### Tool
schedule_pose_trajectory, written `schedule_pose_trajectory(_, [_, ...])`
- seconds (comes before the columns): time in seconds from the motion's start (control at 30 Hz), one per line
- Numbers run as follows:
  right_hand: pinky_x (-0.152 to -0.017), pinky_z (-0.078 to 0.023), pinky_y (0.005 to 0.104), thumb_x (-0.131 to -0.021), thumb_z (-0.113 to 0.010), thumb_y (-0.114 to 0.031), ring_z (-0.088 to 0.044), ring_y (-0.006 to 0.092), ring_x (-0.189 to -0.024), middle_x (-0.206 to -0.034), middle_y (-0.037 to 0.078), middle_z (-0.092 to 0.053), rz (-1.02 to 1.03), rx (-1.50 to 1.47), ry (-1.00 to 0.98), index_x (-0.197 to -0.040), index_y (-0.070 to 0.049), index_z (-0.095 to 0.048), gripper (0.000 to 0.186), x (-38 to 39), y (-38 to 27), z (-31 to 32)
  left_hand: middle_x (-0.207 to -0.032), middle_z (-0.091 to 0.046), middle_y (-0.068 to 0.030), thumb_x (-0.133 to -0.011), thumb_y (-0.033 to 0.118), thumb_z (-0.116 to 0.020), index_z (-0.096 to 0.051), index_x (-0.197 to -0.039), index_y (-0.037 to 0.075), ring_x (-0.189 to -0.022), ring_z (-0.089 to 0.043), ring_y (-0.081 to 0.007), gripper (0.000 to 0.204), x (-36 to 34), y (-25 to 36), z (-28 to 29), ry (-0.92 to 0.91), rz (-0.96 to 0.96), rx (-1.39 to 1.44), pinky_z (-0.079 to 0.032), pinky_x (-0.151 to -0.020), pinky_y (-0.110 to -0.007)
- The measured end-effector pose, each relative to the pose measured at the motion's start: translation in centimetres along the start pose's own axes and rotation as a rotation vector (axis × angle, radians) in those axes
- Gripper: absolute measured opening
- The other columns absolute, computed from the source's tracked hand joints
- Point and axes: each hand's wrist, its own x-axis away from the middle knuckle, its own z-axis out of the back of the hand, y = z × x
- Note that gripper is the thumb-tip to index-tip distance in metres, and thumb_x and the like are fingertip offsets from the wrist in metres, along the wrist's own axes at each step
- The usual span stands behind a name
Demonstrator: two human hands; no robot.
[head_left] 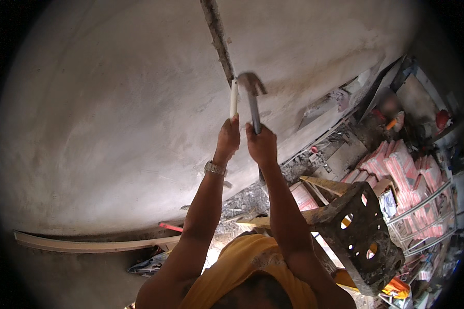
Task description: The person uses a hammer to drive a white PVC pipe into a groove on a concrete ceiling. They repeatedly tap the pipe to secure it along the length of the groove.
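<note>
Both my arms reach up to a grey plastered wall (123, 103). My left hand (229, 137), with a metal watch at its wrist, is closed round the lower end of a slim white tube-like piece (234, 98). Its upper tip meets the lower end of a narrow rough groove (219, 41) cut in the plaster; whether it sits inside the groove I cannot tell. Just to the right, my right hand (263, 146) grips a claw hammer (254, 105) by its handle. The slightly blurred hammer head is beside the white piece's tip.
A dirty stepladder top (361, 237) with round holes stands close at my right. Beyond it are stacked pink-and-white bags (397, 167) and a metal frame (420, 208). Another person (389, 110) is farther off at right. Rubble lies along the wall's foot; a long curved strip (98, 244) is lower left.
</note>
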Motion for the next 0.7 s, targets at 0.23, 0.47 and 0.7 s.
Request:
schedule_pose_trajectory(0.23, [-0.05, -0.04, 0.034, -0.092, -0.062, -0.02, -0.054, 0.0248, -0.054, -0.06, 0.012, -0.057, 0.307, -0.156, 0.27, -0.071, 0.003, -0.055, 0.032, -1.4, 1.4, -1.6, -0.061, -0.055, -0.017, -0.101, 0.05, -0.036, -0.05, -0.088, 0.001, -0.041, -0.051, -0.0268, 0.053, -0.2, -0.6, -0.9, -0.045, -0.021, 0.043, -0.04, -0.039, -0.041])
schedule_pose_trajectory(0.47, [-0.073, -0.049, 0.0521, -0.092, -0.051, -0.035, -0.062, 0.0467, -0.085, -0.082, 0.028, -0.064, -0.24, -0.092, -0.104, -0.092, 0.002, -0.063, 0.038, 3.5, 2.7, -1.4, -0.072, -0.06, -0.03, -0.101, 0.042, -0.039, -0.05, -0.093, 0.002, -0.068, -0.059, -0.0513, 0.042, -0.9, -4.1, -1.1, 0.167, -0.369, -0.452, -0.045, -0.056, -0.058])
schedule_pose_trajectory(0.7, [-0.054, -0.043, 0.0411, -0.09, -0.061, -0.032, -0.053, 0.026, -0.051, -0.057, 0.016, -0.056, -0.149, -0.154, 0.016, -0.071, 0.003, -0.056, 0.04, 9.8, 7.8, -0.4, -0.069, -0.061, -0.0277, -0.101, 0.037, -0.042, -0.048, -0.094, 0.004, -0.067, -0.058, -0.05, 0.034, 2.3, -9.1, 0.3, -0.016, -0.281, -0.721, -0.042, -0.052, -0.057])
